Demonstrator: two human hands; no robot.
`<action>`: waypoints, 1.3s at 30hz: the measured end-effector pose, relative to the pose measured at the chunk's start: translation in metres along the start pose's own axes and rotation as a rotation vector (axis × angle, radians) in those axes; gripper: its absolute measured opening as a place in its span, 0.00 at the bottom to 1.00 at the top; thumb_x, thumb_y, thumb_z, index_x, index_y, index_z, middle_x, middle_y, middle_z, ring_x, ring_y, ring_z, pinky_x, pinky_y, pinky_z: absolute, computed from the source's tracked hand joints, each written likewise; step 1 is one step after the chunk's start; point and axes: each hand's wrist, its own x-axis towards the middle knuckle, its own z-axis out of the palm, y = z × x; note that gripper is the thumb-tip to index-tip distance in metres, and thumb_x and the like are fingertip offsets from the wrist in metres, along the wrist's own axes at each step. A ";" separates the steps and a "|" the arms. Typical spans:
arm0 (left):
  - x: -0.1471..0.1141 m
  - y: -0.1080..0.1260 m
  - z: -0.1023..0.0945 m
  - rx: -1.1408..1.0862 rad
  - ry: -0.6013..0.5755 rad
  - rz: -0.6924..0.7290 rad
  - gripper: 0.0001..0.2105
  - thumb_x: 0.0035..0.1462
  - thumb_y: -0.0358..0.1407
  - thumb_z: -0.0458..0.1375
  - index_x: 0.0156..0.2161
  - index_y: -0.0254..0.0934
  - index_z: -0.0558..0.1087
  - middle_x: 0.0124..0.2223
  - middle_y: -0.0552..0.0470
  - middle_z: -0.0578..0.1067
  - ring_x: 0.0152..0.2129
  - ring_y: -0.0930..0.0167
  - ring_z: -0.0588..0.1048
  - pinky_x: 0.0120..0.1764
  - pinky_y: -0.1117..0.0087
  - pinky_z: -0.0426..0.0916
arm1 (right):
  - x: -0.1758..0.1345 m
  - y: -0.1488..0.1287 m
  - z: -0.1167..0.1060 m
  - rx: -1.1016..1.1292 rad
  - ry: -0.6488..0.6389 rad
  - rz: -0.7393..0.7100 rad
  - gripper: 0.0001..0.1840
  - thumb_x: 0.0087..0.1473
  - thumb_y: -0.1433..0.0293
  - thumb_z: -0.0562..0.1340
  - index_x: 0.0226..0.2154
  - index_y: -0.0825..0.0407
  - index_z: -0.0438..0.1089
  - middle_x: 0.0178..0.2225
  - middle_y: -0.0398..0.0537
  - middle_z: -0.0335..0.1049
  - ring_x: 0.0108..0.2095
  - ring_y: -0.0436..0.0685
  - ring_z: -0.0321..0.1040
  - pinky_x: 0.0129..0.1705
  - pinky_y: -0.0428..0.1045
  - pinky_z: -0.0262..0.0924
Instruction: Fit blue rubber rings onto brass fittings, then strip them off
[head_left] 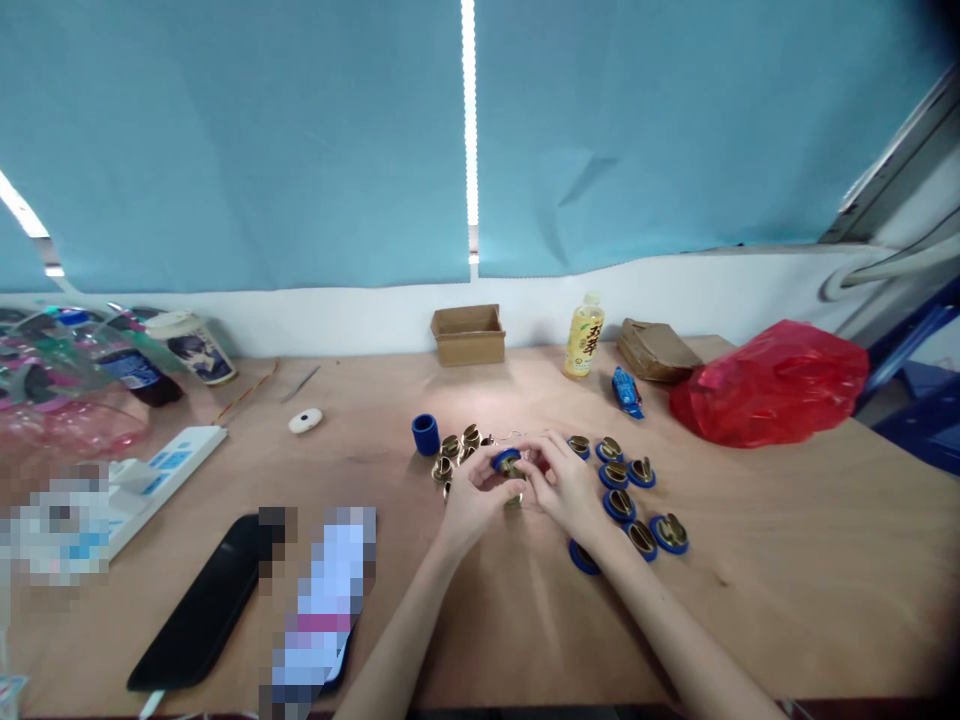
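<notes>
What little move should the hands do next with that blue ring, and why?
Perhaps the right hand should press the brass-coloured piece snugly into the blue ring while the left hand steadies it. Both hands are at that ring, brass shows inside it, and the blue-rimmed pieces on the right have brass-coloured parts too.

Shiny metal pieces (673,532), wooden tabletop (787,580), cardboard box (471,348)
</notes>
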 end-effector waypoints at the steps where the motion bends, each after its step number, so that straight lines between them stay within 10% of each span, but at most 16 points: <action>1: 0.000 0.001 0.000 0.002 -0.003 -0.008 0.19 0.43 0.28 0.68 0.43 0.35 0.75 0.47 0.45 0.79 0.46 0.63 0.77 0.50 0.64 0.69 | 0.000 0.001 0.000 -0.004 -0.014 0.010 0.08 0.58 0.75 0.58 0.39 0.48 0.68 0.31 0.46 0.66 0.30 0.55 0.66 0.35 0.50 0.63; 25: 0.003 -0.011 -0.010 0.218 -0.088 0.122 0.16 0.57 0.35 0.61 0.50 0.36 0.70 0.49 0.43 0.76 0.47 0.64 0.76 0.50 0.66 0.69 | -0.005 0.011 0.010 0.073 -0.205 0.022 0.06 0.59 0.76 0.51 0.34 0.49 0.58 0.32 0.46 0.62 0.32 0.56 0.62 0.33 0.50 0.58; 39: 0.008 -0.009 -0.017 0.224 0.044 0.081 0.14 0.58 0.38 0.59 0.48 0.36 0.74 0.49 0.43 0.78 0.48 0.61 0.75 0.50 0.62 0.70 | -0.001 -0.008 0.002 0.220 -0.082 0.167 0.03 0.62 0.68 0.55 0.37 0.50 0.63 0.31 0.45 0.67 0.29 0.53 0.65 0.31 0.48 0.61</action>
